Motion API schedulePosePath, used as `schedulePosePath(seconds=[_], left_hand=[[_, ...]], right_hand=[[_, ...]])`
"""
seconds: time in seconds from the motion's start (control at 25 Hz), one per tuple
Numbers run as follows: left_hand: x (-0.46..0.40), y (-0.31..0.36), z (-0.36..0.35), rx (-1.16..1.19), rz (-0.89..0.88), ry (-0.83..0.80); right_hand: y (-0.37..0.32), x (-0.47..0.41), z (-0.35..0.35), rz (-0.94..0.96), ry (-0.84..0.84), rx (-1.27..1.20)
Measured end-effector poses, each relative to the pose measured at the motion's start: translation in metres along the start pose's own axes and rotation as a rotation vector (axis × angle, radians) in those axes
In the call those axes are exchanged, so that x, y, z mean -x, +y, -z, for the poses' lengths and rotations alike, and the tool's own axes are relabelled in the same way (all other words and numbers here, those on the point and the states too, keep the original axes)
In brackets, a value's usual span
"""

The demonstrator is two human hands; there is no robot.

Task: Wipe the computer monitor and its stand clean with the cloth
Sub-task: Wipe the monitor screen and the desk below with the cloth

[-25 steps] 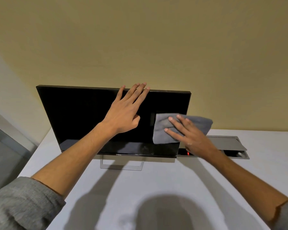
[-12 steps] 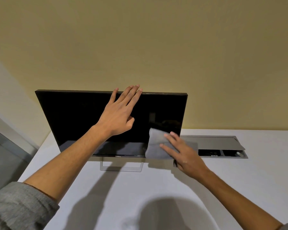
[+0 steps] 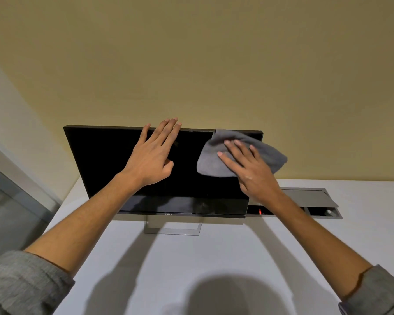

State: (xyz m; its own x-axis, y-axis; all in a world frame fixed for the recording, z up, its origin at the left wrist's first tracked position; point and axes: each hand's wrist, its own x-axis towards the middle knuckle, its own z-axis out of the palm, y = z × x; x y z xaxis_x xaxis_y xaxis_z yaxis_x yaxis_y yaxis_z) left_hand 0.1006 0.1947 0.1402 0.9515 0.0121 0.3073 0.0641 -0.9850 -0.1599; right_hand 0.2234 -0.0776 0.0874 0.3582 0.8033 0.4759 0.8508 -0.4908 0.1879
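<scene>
From the head camera, the monitor (image 3: 114, 169) stands on the white desk (image 3: 237, 258), its stand (image 3: 172, 228) below. The left hand (image 3: 149, 159) lies flat, fingers together, bracing the top edge. The right hand (image 3: 250, 171), fingers spread, presses the grey cloth (image 3: 214, 162) on the upper right screen. Pressing too hard could tip the screen backward if the bracing hand slips.

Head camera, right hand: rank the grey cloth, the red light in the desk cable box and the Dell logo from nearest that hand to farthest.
From the right hand:
1. Grey cloth, under its fingers on the monitor's upper right.
2. Red light, below the wrist in the cable box.
3. Dell logo, bottom bezel, off to the left.
</scene>
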Motion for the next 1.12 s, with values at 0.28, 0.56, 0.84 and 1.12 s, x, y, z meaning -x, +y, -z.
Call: schedulePosePath(seconds=[0.28, 0.56, 0.84, 1.12], left_hand=[[0.012, -0.016, -0.007, -0.013, 0.021, 0.001], [0.023, -0.042, -0.003, -0.039, 0.055, 0.008], [0.035, -0.068, -0.001, -0.04, 0.091, -0.008], [0.051, -0.089, -0.007, -0.053, 0.12, -0.023]], right_hand=[[-0.047, 0.081, -0.08, 0.164, -0.261, 0.037], [-0.072, 0.036, -0.049, 0.345, -0.133, -0.171], [-0.055, -0.074, 0.001, 0.23, 0.041, 0.1], [-0.079, 0.005, -0.073, 0.319, -0.22, 0.1]])
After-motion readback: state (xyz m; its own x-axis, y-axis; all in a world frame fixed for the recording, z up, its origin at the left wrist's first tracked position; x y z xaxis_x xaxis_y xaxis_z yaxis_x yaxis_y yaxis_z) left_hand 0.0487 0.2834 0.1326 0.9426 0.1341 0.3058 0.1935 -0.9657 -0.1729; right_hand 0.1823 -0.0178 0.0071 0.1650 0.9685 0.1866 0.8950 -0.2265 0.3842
